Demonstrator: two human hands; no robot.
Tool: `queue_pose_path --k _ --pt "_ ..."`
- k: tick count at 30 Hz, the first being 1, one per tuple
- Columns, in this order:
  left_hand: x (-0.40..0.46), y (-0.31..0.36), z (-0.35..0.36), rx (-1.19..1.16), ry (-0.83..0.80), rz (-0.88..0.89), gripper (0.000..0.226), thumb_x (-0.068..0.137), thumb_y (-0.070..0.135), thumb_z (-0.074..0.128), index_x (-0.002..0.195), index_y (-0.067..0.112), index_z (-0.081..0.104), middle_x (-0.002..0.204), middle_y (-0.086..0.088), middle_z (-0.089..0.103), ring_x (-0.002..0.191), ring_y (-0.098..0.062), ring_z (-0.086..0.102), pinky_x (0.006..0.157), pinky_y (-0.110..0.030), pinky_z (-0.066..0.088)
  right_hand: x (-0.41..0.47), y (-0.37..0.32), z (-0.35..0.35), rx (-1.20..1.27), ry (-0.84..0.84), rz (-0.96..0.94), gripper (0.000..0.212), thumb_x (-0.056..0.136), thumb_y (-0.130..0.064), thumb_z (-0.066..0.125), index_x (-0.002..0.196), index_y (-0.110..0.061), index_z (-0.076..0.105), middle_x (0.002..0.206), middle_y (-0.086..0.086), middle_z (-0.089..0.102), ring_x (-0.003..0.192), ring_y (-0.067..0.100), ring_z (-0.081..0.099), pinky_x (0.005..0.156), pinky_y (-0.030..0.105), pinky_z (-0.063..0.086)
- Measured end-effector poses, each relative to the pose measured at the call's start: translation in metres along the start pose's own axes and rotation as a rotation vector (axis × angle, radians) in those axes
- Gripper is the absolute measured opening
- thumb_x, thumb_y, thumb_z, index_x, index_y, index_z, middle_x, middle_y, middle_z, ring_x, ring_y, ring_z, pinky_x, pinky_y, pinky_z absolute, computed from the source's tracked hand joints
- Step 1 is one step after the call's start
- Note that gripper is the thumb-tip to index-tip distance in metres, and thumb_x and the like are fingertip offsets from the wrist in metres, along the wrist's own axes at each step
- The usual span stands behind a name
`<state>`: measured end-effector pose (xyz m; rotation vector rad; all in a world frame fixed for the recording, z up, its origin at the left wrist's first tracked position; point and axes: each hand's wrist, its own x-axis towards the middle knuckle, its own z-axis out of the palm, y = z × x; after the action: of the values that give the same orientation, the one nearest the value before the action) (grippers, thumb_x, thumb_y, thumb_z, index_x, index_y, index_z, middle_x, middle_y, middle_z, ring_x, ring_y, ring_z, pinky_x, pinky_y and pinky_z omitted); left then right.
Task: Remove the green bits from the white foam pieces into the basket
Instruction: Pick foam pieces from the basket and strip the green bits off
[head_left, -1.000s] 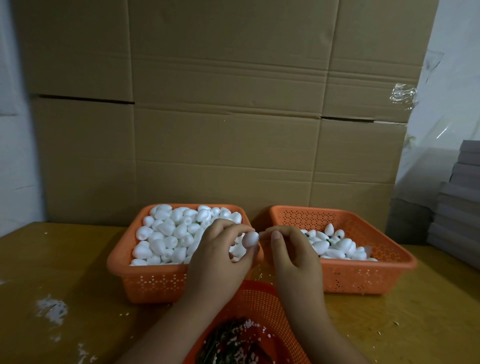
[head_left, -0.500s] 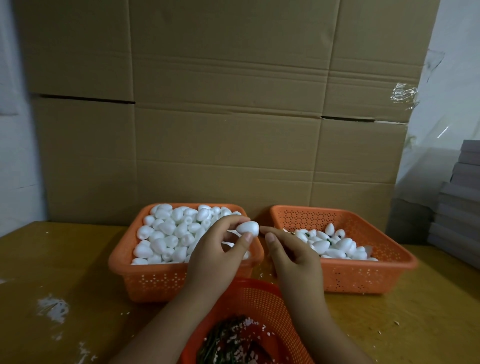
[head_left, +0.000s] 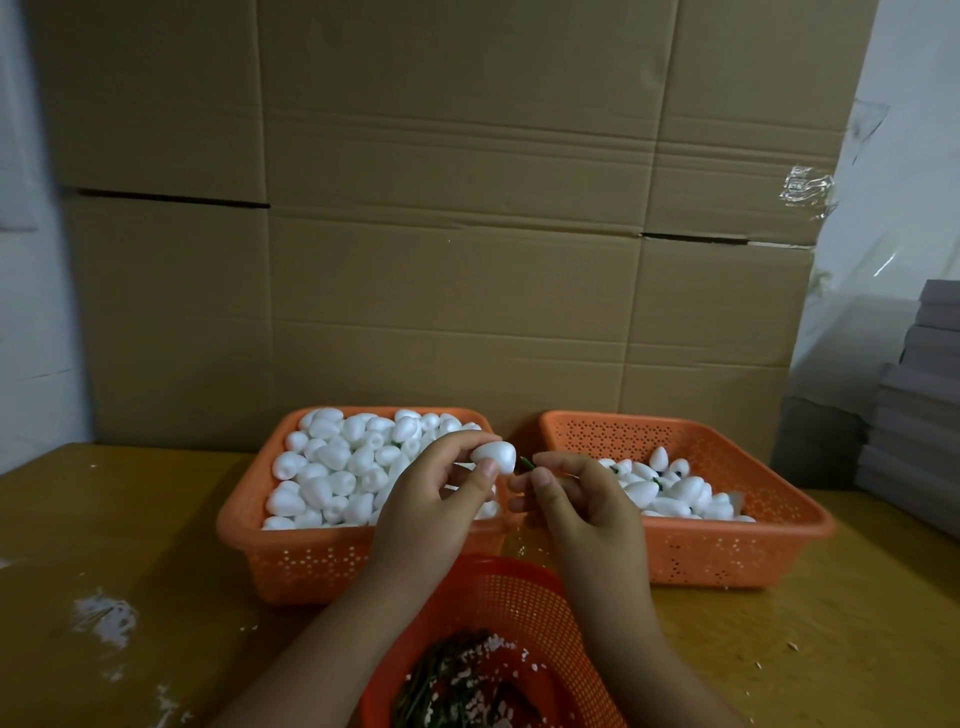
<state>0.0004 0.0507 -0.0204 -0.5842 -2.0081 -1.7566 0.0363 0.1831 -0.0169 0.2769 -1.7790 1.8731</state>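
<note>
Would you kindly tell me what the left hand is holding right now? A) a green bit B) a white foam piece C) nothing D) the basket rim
B: the left hand pinches a white foam piece between its fingertips, above the fuller orange basket.

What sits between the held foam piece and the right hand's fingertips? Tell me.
A short green bit, bridging the foam piece held by the left hand and the right hand, in the head view.

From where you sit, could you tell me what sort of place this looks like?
Probably a small packing workshop: big cardboard cartons stacked behind, orange baskets of foam pieces on a scuffed worktable.
</note>
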Motion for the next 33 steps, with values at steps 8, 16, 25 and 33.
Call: queue_pose_path --k 8,16,25,33 --pt "0.001 0.000 0.000 0.012 -0.018 -0.004 0.019 0.084 0.041 0.056 0.095 0.053 0.066 0.096 0.018 0.070 0.084 -0.007 0.067 0.081 -0.034 0.055 0.002 0.007 -0.001 -0.161 -0.008 -0.026 0.030 0.096 0.002 0.050 0.101 -0.018 0.072 0.081 -0.004 0.072 0.077 0.006 0.067 0.069 0.018 0.052" --pt "0.001 0.000 0.001 0.001 0.008 -0.012 0.019 0.086 0.023 0.071 0.097 0.038 0.065 0.099 0.022 0.069 0.090 -0.004 0.066 0.072 -0.016 0.051 0.002 0.008 -0.001 -0.183 0.032 -0.026 0.032 0.097 -0.001 0.050 0.095 -0.026 0.069 0.078 -0.009 0.071 0.073 0.003 0.065 0.070 0.019 0.052" --pt "0.001 -0.005 0.001 0.064 0.010 0.049 0.035 0.085 0.015 0.074 0.104 0.042 0.061 0.105 0.025 0.066 0.094 0.000 0.065 0.074 -0.016 0.048 0.004 0.006 0.000 -0.149 -0.040 0.042 0.039 0.097 0.004 0.044 0.104 -0.021 0.073 0.079 -0.004 0.064 0.063 0.002 0.054 0.060 0.018 0.046" --pt "-0.002 0.007 -0.001 0.344 0.066 0.244 0.028 0.089 0.036 0.063 0.113 0.051 0.059 0.114 0.029 0.061 0.103 0.000 0.061 0.074 -0.016 0.051 0.004 0.008 -0.002 -0.079 0.031 0.022 0.039 0.098 0.002 0.044 0.099 -0.025 0.072 0.077 -0.006 0.064 0.059 -0.001 0.052 0.054 0.013 0.042"
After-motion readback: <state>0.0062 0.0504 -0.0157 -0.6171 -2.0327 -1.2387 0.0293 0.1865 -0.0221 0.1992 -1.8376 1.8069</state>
